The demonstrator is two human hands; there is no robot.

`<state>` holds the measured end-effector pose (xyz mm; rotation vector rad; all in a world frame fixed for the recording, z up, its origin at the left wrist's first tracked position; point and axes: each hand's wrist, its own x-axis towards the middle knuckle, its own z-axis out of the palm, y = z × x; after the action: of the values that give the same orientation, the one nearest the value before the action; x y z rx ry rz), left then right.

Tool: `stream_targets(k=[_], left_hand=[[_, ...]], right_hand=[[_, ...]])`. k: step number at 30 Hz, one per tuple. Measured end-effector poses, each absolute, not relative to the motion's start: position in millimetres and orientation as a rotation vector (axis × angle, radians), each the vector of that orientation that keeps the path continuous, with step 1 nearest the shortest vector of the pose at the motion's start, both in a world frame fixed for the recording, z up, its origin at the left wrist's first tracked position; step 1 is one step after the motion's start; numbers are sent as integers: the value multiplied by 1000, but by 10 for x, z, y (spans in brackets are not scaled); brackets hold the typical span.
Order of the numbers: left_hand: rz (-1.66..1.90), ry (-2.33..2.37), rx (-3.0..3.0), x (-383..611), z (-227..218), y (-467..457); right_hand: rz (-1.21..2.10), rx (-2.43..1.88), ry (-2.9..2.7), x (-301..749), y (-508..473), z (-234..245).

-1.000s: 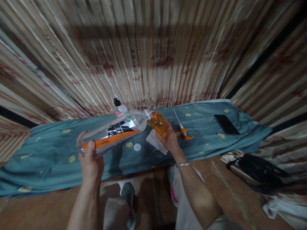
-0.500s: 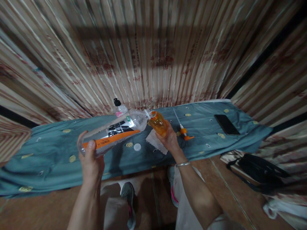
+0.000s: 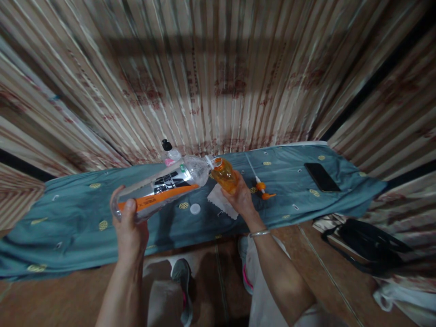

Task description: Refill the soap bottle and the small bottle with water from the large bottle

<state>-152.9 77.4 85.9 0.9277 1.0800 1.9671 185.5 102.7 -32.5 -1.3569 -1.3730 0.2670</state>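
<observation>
My left hand (image 3: 129, 222) is wrapped round the base of a large clear plastic bottle (image 3: 166, 184) with an orange, black and silver label. The bottle lies tilted in the air, its neck toward the right. My right hand (image 3: 241, 196) grips a small see-through orange bottle (image 3: 225, 175), which leans so that its open mouth meets the clear bottle's mouth. Whether liquid passes between them I cannot tell. Below the mouths, a white cap (image 3: 195, 209) and a pale tissue (image 3: 221, 202) lie on the cloth. An orange pump head (image 3: 264, 190) with a thin tube rests to the right.
A blue-green patterned cloth (image 3: 81, 218) covers the long bench. A black-capped bottle (image 3: 172, 154) with pink on it stands behind the clear bottle. A black phone (image 3: 322, 177) lies at the right. On the tiled floor sits a black bag (image 3: 371, 240). Striped curtains (image 3: 218, 81) hang behind.
</observation>
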Motion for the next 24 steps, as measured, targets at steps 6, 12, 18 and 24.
stream_targets(k=[6,12,18,24], left_hand=[[1945,1098,963,-1534,859,784],[1944,1114,981,-1547,821,819],[1954,1109,959,-1510,861,787],[1921,1125,940,-1507,889,755]], right_hand=[[281,-1363,-1380,1854,1016,-298],[271,-1364,-1367,1851,1012,-298],[295,-1351,-1348,1849,1014,-307],[315,-1359,-1336,1836,1009,-280]])
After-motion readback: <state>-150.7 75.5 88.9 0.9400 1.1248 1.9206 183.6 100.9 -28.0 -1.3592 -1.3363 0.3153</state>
